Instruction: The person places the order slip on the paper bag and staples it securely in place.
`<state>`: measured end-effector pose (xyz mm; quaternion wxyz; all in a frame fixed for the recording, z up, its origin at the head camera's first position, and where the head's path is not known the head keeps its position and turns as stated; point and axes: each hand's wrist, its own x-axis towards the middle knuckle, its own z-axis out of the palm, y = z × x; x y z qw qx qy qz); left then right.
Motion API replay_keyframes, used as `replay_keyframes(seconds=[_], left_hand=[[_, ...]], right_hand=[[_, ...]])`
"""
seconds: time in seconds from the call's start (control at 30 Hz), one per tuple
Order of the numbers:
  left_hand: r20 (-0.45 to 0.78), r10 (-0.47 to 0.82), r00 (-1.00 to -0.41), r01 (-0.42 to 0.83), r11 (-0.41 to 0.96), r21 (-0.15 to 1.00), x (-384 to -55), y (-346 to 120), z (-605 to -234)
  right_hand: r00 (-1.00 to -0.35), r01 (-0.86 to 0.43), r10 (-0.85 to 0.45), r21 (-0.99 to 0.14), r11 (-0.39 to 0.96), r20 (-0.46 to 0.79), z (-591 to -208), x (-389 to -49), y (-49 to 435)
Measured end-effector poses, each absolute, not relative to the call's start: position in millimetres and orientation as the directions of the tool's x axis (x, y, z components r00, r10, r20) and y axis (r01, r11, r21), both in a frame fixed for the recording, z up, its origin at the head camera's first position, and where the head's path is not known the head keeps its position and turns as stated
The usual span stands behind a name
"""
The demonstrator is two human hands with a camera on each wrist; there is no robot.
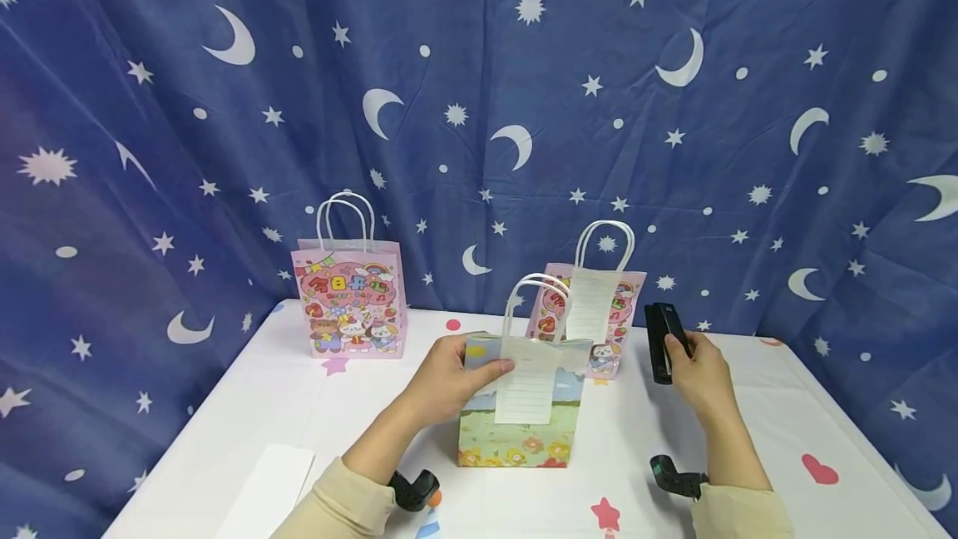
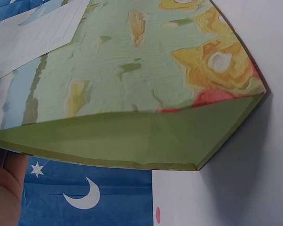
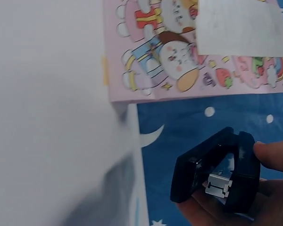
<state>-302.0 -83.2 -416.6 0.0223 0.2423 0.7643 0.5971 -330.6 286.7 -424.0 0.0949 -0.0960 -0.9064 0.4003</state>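
My left hand (image 1: 443,383) grips the upper left side of a paper gift bag (image 1: 516,444) printed with a flower meadow, its thumb pressing a lined paper slip (image 1: 527,393) against the front. The bag stands upright with white handles raised. In the left wrist view the bag's green side panel (image 2: 132,139) faces the camera, and most of the hand is hidden behind it. To the right, my right hand (image 1: 702,373) holds a black stapler (image 1: 659,345) above the table. The right wrist view shows the stapler's jaws apart, with its metal tip (image 3: 219,185) visible between them.
Behind the meadow bag stands a pink cartoon bag (image 1: 624,306) with a lined slip (image 1: 591,306) on its front. Another pink bag (image 1: 352,298) is at the back left. White paper (image 1: 268,489) lies front left on the white table (image 1: 756,422). A blue curtain (image 1: 449,215) hangs behind.
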Motion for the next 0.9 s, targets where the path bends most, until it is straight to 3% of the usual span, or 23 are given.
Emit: replay_keyframes(seconds=[0.9], left_hand=[[0.214,0.42,-0.882,0.32,0.2,0.926,-302,-85,-413]], right_hand=[[-0.968,0.237,0.241,-0.556,0.797,-0.068,-457,-342,299]])
